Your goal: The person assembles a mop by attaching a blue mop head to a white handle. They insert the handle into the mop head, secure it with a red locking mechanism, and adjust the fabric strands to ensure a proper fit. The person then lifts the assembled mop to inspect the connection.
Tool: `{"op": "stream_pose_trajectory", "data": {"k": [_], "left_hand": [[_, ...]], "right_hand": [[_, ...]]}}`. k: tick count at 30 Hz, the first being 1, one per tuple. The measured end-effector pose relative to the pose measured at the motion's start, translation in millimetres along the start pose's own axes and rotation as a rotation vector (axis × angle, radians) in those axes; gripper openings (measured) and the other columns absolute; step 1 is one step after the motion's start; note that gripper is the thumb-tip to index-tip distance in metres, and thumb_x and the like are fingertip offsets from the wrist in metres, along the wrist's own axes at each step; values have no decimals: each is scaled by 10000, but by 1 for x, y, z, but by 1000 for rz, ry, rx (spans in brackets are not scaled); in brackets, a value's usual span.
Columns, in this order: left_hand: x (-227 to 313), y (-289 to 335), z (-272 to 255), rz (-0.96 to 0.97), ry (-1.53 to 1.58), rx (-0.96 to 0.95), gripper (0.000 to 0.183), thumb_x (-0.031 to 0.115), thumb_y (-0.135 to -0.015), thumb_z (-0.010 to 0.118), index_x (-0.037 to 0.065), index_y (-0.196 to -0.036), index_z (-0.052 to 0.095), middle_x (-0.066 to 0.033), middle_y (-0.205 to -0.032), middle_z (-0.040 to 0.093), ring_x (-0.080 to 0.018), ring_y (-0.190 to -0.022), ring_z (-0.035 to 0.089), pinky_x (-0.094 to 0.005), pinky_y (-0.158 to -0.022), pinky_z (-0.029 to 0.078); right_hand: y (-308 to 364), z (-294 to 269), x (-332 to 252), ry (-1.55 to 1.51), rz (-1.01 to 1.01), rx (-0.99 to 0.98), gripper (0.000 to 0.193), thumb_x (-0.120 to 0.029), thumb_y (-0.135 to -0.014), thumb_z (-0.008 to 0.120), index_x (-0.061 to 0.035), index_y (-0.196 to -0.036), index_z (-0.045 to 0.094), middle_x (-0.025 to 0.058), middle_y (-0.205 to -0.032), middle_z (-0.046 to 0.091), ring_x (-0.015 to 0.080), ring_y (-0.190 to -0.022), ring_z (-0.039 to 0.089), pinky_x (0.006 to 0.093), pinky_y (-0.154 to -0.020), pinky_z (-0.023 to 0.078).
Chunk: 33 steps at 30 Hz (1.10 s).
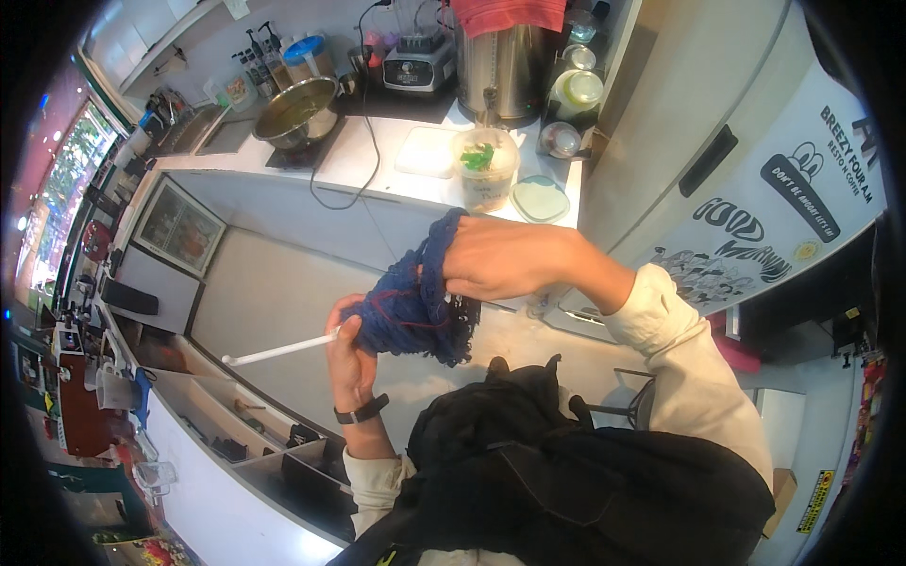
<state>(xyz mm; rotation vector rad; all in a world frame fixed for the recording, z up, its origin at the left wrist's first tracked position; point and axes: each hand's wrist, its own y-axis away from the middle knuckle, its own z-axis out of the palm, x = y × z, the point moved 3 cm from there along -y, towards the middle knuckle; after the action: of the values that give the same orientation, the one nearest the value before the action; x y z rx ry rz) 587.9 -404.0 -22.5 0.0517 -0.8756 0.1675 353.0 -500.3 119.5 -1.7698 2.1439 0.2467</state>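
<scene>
In front of me, above the floor, I hold a dark blue yarn duster (401, 316), a shaggy bundle with a thin red line on it and ragged ends on its right side. A slim white handle (278, 352) with a rounded tip sticks out to the left. My left hand (347, 351), with a dark band at its wrist, is closed around the bundle's left end where the handle comes out. From the upper right, my right hand (495, 257) grips the duster's top edge; some of its fingertips are hidden by the yarn.
The white counter ahead bears a steel pot (295, 113), a blender base (418, 68), a tall steel urn (505, 71) and a lidless plastic tub (485, 168) beside its pale lid (540, 198). A fridge (727, 189) stands right; a shelved counter (217, 491) runs along the left.
</scene>
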Motion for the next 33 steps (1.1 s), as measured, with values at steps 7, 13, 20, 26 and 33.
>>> {"op": "stream_pose_trajectory", "data": {"k": [7,13,20,26,33], "left_hand": [[-6,4,9,184,41,377,530,207,-960,641,27,-1406,419,-152,-1314,510,-263,-1223,539,-407,-1054,460],[-7,58,56,976,-959,580,804,352,-825,807,26,-1449,418,-154,-1367,492,-317,-1244,483,-507,-1074,376],[35,-18,87,714,-1624,115,608,212,-752,797,111,-1305,565,-69,-1211,618,-288,-1180,542,-570,-1140,230],[36,-28,82,763,-1620,222,396,148,-809,734,103,-1190,637,-61,-1056,654,-272,-1081,578,-522,-1097,284],[30,-35,84,770,-1552,267,345,158,-805,747,101,-1136,671,-55,-969,686,-254,-1007,608,-505,-1064,315]], "right_hand": [[-25,-2,-11,220,108,2,176,-180,-896,581,-60,-799,664,124,-794,677,319,-832,640,405,-777,431],[-32,15,8,267,145,179,142,-172,-869,606,-85,-821,708,112,-798,694,312,-841,661,399,-770,451],[-45,9,-6,424,87,161,128,-169,-871,611,-132,-908,728,47,-827,707,251,-871,663,378,-795,433],[-37,-10,-11,578,11,256,275,-117,-855,568,-151,-1089,710,21,-938,709,229,-968,612,343,-897,395],[-39,-34,-11,671,-157,76,128,-201,-875,633,-164,-981,694,-30,-846,653,180,-861,591,330,-817,396]]}}
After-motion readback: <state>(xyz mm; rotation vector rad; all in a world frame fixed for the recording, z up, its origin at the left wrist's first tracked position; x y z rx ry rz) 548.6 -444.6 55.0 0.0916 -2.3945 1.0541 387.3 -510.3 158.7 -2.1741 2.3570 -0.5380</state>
